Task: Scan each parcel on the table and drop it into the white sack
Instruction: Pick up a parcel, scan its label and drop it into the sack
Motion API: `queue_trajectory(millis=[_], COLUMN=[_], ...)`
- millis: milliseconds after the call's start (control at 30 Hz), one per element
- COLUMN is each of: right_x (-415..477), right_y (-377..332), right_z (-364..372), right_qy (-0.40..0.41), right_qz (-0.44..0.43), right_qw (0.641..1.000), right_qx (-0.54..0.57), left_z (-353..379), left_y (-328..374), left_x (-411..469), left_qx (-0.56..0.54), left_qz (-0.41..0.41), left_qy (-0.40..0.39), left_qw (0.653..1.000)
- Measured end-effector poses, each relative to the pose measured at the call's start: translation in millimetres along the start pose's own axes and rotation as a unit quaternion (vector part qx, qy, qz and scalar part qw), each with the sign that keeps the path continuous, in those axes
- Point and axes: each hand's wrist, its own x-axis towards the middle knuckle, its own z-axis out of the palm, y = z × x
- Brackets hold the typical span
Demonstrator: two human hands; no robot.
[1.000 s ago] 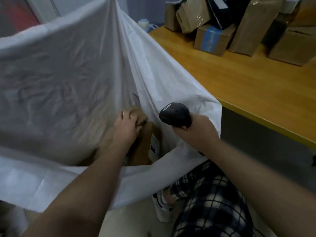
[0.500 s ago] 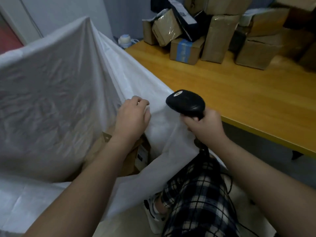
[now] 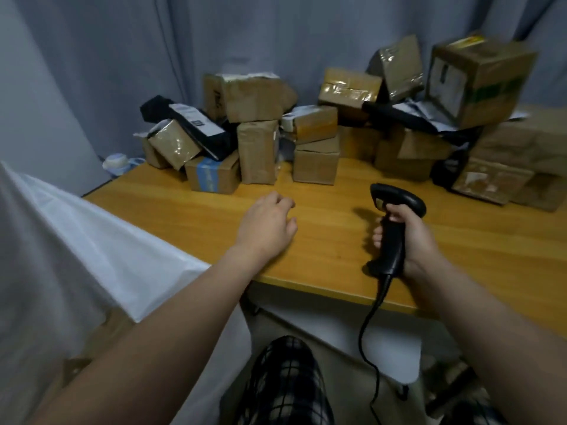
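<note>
Several brown cardboard parcels (image 3: 316, 162) and black mailer bags (image 3: 199, 124) are piled along the far side of the wooden table (image 3: 190, 216). My left hand (image 3: 267, 223) hovers over the table's middle, empty, fingers loosely curled, short of the pile. My right hand (image 3: 408, 237) grips the handle of a black barcode scanner (image 3: 395, 210), whose head points toward the parcels. The white sack (image 3: 76, 240) stands at the left, beside the table's edge, with a brown parcel (image 3: 107, 332) showing inside it.
A grey curtain (image 3: 276, 35) hangs behind the pile. The scanner's cable (image 3: 368, 326) drops off the table's front edge toward my lap. A small white and blue container (image 3: 118, 162) sits by the table's far left corner.
My left hand has left the parcel inside the sack and swung right over the table. The view has turned from the sack to the parcel pile. The scanner has come up over the table.
</note>
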Motion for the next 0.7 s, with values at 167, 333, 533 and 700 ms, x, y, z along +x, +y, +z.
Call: queue_trajectory(millis=[167, 333, 533, 700], right_x=[36.9, 53.0, 54.0, 55.7], right_y=[-4.7, -2.1, -2.0, 0.9], right_z=[-10.9, -10.8, -9.7, -9.8], right_qy=[-0.019, -0.042, -0.038, -0.037], right_qz=[-0.006, -0.011, -0.027, -0.045], right_qw=[1.000, 0.999, 0.999, 0.998], right_qx=[-0.007, 0.004, 0.018, 0.019], left_z=[36.7, 64.9, 85.1, 99.1], left_y=[16.2, 26.6, 39.6, 42.2], left_x=[80.8, 148.6, 203.4, 206.4], left_qx=[-0.038, -0.033, -0.087, -0.118], left_qz=[-0.073, -0.156, -0.208, -0.232], left_qy=[-0.028, -0.025, 0.010, 0.058], left_qw=[0.996, 0.987, 0.974, 0.964])
